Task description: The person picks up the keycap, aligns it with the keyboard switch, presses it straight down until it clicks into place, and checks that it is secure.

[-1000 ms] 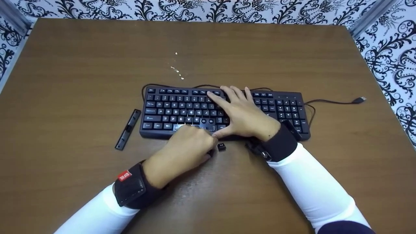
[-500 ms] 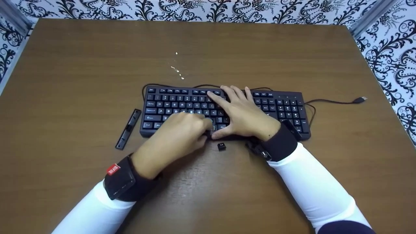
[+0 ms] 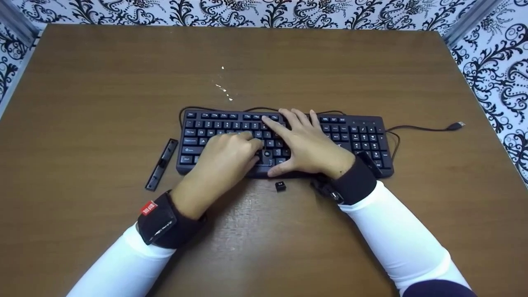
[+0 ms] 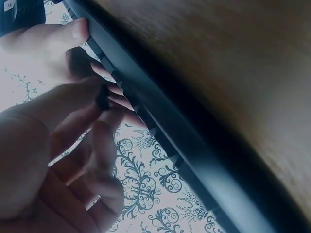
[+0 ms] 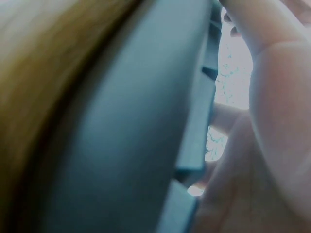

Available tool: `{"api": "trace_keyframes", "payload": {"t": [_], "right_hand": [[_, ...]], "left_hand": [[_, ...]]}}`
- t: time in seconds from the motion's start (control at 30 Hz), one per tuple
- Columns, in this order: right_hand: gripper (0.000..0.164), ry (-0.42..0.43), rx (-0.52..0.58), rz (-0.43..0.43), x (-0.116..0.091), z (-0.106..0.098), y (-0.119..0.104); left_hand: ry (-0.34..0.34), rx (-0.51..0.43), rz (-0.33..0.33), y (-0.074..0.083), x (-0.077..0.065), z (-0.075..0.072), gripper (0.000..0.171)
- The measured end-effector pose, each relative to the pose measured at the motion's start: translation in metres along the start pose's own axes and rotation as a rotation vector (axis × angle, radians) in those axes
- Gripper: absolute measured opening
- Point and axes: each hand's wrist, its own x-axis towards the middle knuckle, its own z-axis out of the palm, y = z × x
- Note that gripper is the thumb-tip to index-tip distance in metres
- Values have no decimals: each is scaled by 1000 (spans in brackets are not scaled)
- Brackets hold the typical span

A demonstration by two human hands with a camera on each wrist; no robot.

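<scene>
A black keyboard (image 3: 367, 144) lies on the wooden table in the head view. Over its lower middle keys is my left hand (image 3: 225, 159), hiding part of the key rows. In the left wrist view, the thumb and fingers of that hand (image 4: 73, 131) pinch a small black keycap (image 4: 102, 97) close above the keys. My right hand (image 3: 307, 146) rests on the keyboard with fingers spread, its thumb near the front edge. A loose black keycap (image 3: 280, 186) lies on the table just in front of the keyboard.
A long black space bar (image 3: 161, 165) lies on the table left of the keyboard. The keyboard's cable runs behind it, and its USB plug (image 3: 456, 126) lies to the right. White flecks (image 3: 222, 88) mark the tabletop behind.
My left hand has moved from the keyboard's front edge, near the loose keycap, up and slightly left over the keys. The right hand has stayed in place.
</scene>
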Motion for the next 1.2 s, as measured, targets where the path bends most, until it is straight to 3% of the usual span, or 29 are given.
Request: {"api": "trace_keyframes", "payload": {"t": [0.17, 0.4, 1.2], "right_hand": [[114, 5, -7, -5, 1, 1, 0], [114, 17, -17, -14, 1, 1, 1], [117, 37, 5, -25, 1, 1, 1]], "left_hand": [[54, 86, -9, 0, 0, 3, 11], [43, 131, -5, 0, 2, 8, 14], [-23, -50, -53, -4, 4, 10, 11]]}}
